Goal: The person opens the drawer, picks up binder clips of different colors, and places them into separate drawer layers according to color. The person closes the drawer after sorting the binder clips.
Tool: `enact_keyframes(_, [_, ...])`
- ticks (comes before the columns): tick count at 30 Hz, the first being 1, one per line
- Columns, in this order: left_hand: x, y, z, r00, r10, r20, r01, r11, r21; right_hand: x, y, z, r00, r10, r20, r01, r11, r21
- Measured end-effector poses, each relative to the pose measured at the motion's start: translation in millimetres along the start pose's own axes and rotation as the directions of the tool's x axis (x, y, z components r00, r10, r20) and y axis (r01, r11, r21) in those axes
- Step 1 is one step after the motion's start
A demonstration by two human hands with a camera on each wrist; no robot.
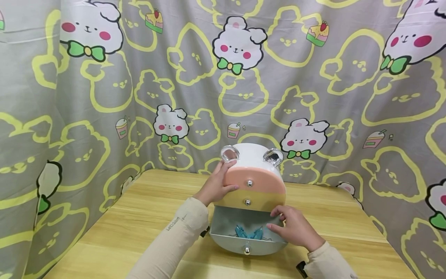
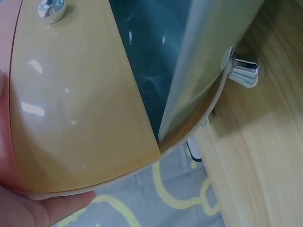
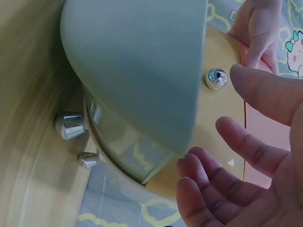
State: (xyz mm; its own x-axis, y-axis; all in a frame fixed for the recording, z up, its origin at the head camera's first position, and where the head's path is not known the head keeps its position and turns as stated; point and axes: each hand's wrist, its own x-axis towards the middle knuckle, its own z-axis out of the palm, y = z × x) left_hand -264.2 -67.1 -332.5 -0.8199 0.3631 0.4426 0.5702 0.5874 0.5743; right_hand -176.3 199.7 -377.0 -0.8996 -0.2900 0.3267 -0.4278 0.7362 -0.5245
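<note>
A small chest of drawers [image 1: 251,155] with a white top, silver round ears and knobs stands on the table. My left hand [image 1: 215,184] holds its upper left side, the thumb across the front and the other fingers along the side. The green-grey bottom drawer [image 1: 226,244] is pulled out; the pink drawer [image 1: 263,180] and yellow drawer [image 2: 85,104] are closed. Shiny teal pieces [image 1: 257,234] with thin metal parts lie in the open drawer; their kind is unclear. Loosely bent, the fingers of my right hand [image 1: 296,228] hover by that drawer's right edge, holding nothing.
The wooden table [image 1: 167,217] spreads on both sides of the chest. Behind and beside it hangs a grey curtain [image 1: 198,97] with rabbit prints. The bottom drawer's silver knob [image 3: 71,125] juts forward over the table.
</note>
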Motion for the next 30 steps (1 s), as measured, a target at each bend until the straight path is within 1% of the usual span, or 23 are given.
enact_keyframes(5, [1.5, -2.3, -1.0, 1.000, 0.011, 0.009, -0.011, 1.000, -0.005, 0.9, -1, 1, 0.999, 0.020, -0.037, -0.020, 1.000, 0.003])
enact_keyframes(7, [1.3, -5.1, -2.3, 1.000, 0.014, 0.016, -0.014, 1.000, 0.000, 0.3, -1, 2, 0.998, 0.029, -0.064, -0.028, 1.000, 0.014])
enact_keyframes(9, [0.1, -9.5, -4.3, 1.000, 0.000, 0.018, 0.000, 1.000, 0.003, -1.2, 1, 3, 0.994, 0.029, -0.105, -0.026, 0.999, 0.029])
enact_keyframes(11, [-2.6, -15.2, -7.0, 1.000, -0.025, 0.007, 0.025, 1.000, -0.002, -3.2, 4, 4, 0.987, 0.023, -0.157, -0.015, 0.999, 0.050])
enact_keyframes(13, [-7.6, -21.7, -9.8, 0.998, -0.060, -0.001, 0.060, 0.998, -0.022, -5.0, 8, 4, 0.978, 0.012, -0.210, 0.003, 0.998, 0.070])
enact_keyframes(15, [-15.0, -28.4, -12.7, 0.995, -0.097, 0.011, 0.097, 0.994, -0.039, -6.6, 14, 4, 0.968, 0.004, -0.252, 0.016, 0.997, 0.080])
enact_keyframes(17, [-25.0, -34.9, -15.6, 0.991, -0.123, 0.044, 0.126, 0.991, -0.055, -7.9, 20, 3, 0.962, 0.010, -0.274, 0.016, 0.996, 0.091])
enact_keyframes(18, [-30.5, -37.9, -17.0, 0.989, -0.126, 0.071, 0.131, 0.990, -0.058, -9.0, 24, 2, 0.961, 0.015, -0.276, 0.011, 0.996, 0.092])
enact_keyframes(20, [-41.5, -43.4, -19.7, 0.985, -0.124, 0.122, 0.131, 0.990, -0.053, -11.3, 31, 0, 0.963, 0.033, -0.269, -0.007, 0.995, 0.096])
enact_keyframes(22, [-51.9, -48.5, -21.9, 0.978, -0.110, 0.174, 0.120, 0.992, -0.045, -13.9, 40, -2, 0.969, 0.036, -0.246, -0.011, 0.995, 0.103])
enact_keyframes(24, [-60.8, -53.7, -23.1, 0.970, -0.091, 0.225, 0.103, 0.994, -0.042, -16.5, 49, -3, 0.979, 0.014, -0.203, 0.008, 0.994, 0.109])
enact_keyframes(27, [-71.8, -61.8, -22.2, 0.953, -0.070, 0.296, 0.088, 0.995, -0.049, -19.1, 62, -2, 0.995, -0.044, -0.092, 0.057, 0.988, 0.144])
enact_keyframes(28, [-74.4, -63.6, -21.2, 0.946, -0.063, 0.317, 0.085, 0.995, -0.056, -20.3, 67, -1, 0.997, -0.067, -0.049, 0.074, 0.984, 0.161])
enact_keyframes(30, [-79.0, -66.2, -18.7, 0.930, -0.052, 0.364, 0.079, 0.995, -0.059, -22.1, 74, 1, 0.993, -0.111, 0.034, 0.102, 0.973, 0.206])
